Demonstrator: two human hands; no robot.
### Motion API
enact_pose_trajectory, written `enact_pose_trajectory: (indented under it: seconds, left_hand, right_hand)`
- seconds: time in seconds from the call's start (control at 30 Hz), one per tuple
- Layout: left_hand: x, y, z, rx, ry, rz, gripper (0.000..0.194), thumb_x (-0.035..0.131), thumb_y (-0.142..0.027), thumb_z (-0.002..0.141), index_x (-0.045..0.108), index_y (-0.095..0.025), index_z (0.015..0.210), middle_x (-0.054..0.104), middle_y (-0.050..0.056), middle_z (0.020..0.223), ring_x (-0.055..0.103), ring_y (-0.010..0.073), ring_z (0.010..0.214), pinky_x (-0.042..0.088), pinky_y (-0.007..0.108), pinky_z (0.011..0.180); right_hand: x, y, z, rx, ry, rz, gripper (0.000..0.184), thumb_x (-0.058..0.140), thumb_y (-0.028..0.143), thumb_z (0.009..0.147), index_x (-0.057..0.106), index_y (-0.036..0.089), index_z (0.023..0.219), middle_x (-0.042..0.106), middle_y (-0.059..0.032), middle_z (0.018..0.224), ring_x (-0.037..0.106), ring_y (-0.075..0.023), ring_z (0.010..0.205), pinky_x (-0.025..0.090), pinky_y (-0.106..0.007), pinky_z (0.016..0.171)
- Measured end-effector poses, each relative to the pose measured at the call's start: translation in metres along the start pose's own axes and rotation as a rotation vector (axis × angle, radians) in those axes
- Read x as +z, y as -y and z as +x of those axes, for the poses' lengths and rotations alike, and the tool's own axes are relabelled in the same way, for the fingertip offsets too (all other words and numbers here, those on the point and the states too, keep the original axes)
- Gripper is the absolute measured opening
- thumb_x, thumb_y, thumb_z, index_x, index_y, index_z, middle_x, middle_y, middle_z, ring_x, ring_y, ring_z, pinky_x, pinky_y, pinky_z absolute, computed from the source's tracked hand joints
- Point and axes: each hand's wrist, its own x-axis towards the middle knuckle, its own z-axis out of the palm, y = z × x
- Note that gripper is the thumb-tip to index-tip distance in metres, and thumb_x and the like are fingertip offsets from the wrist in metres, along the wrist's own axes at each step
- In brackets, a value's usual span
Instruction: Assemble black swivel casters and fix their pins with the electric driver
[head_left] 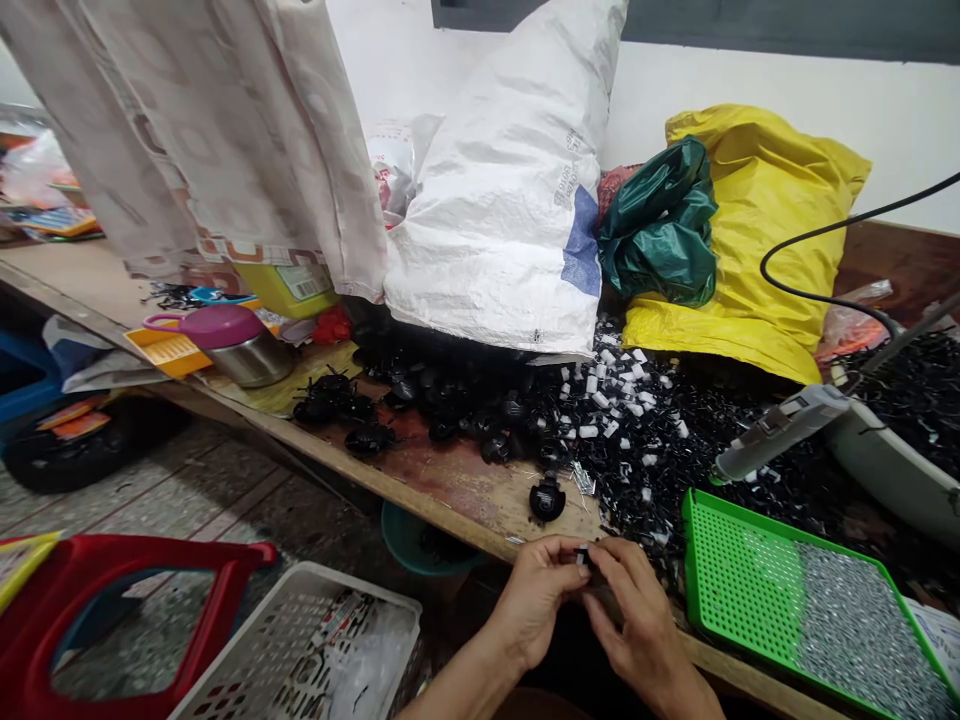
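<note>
I see the left hand (pixel 532 602) and right hand (pixel 634 612) both closed, fingertips pinching a small black-and-white plastic part (pixel 583 556) just beside a green perforated plastic tray (pixel 731 570).

Our left hand (pixel 534 600) and right hand (pixel 639 612) pinch a small black plastic part (pixel 583 558) showing a white tip.

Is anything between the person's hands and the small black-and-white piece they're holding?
Nothing visible does. The left hand and the right hand both pinch the small black-and-white plastic piece directly, with nothing between their fingers and it.
</note>
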Motion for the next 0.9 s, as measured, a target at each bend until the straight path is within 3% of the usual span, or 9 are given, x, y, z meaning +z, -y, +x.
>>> enact_pose_trajectory:
  seconds: [0.1,0.2,0.37,0.43,0.53,0.67,0.73,0.9]
  left_hand:
    - [0.003,0.000,-0.003,-0.009,0.006,0.027,0.021,0.072,-0.013,0.048,0.067,-0.012,0.068,0.062,0.004,0.064,0.054,0.0128,0.062,0.040,0.024,0.061]
    - [0.001,-0.007,-0.004,0.048,0.011,0.196,0.023,0.069,-0.019,0.054,0.066,-0.012,0.076,0.059,0.003,0.065,0.052,0.0130,0.063,0.039,0.025,0.062]
    - [-0.014,-0.026,0.012,0.546,-0.353,0.892,0.041,0.063,-0.018,0.058,0.058,-0.018,0.098,0.053,0.004,0.086,0.049,0.0201,0.083,0.038,0.032,0.078]
    - [-0.018,-0.028,0.024,0.615,-0.422,1.153,0.049,0.064,-0.019,0.056,0.054,-0.017,0.103,0.050,0.006,0.093,0.045,0.0248,0.094,0.034,0.037,0.085]
    - [-0.020,-0.023,0.037,0.617,-0.411,1.365,0.045,0.062,-0.016,0.056,0.052,-0.017,0.100,0.049,0.007,0.094,0.043,0.0267,0.096,0.033,0.039,0.085]
    - [-0.015,-0.013,0.032,0.678,-0.249,1.267,0.038,0.056,-0.011,0.059,0.048,-0.019,0.095,0.049,0.006,0.098,0.044,0.0241,0.097,0.035,0.037,0.085]
    - [-0.010,-0.010,0.022,0.632,-0.159,1.150,0.037,0.056,-0.012,0.059,0.046,-0.019,0.094,0.051,0.006,0.096,0.047,0.0227,0.094,0.037,0.035,0.082]
    - [-0.006,-0.005,0.001,0.505,-0.131,1.008,0.031,0.053,-0.010,0.058,0.047,-0.019,0.087,0.054,0.004,0.088,0.051,0.0206,0.084,0.039,0.032,0.075]
  right_hand:
    - [0.003,-0.002,-0.001,0.005,-0.057,-0.011,0.035,0.046,0.008,0.076,0.049,0.020,0.109,0.057,-0.0102,0.092,0.056,-0.0208,0.086,0.050,-0.036,0.071]
    - [0.001,-0.006,0.001,0.018,-0.114,-0.006,0.030,0.049,0.011,0.076,0.050,0.019,0.105,0.057,-0.0095,0.090,0.057,-0.0200,0.084,0.050,-0.034,0.070]
    - [-0.002,-0.013,0.003,0.080,-0.086,0.013,0.022,0.054,0.018,0.075,0.053,0.018,0.097,0.058,-0.0088,0.086,0.058,-0.0194,0.080,0.051,-0.031,0.067]
    - [0.000,-0.015,0.003,0.091,-0.021,0.034,0.020,0.055,0.019,0.074,0.054,0.018,0.094,0.058,-0.0082,0.085,0.058,-0.0190,0.079,0.050,-0.030,0.067]
    - [0.003,-0.015,0.007,0.116,0.031,0.074,0.018,0.056,0.020,0.073,0.055,0.019,0.091,0.059,-0.0070,0.083,0.058,-0.0181,0.076,0.050,-0.028,0.065]
    - [-0.001,-0.014,0.022,0.152,-0.021,0.143,0.018,0.058,0.022,0.072,0.055,0.019,0.090,0.059,-0.0057,0.083,0.058,-0.0170,0.075,0.049,-0.028,0.066]
    - [-0.001,-0.014,0.028,0.136,-0.036,0.160,0.019,0.058,0.021,0.072,0.055,0.019,0.091,0.058,-0.0054,0.083,0.057,-0.0169,0.076,0.049,-0.029,0.066]
    - [0.011,-0.018,0.026,0.058,-0.035,0.121,0.025,0.054,0.018,0.075,0.052,0.019,0.099,0.055,-0.0063,0.084,0.055,-0.0175,0.078,0.048,-0.031,0.066]
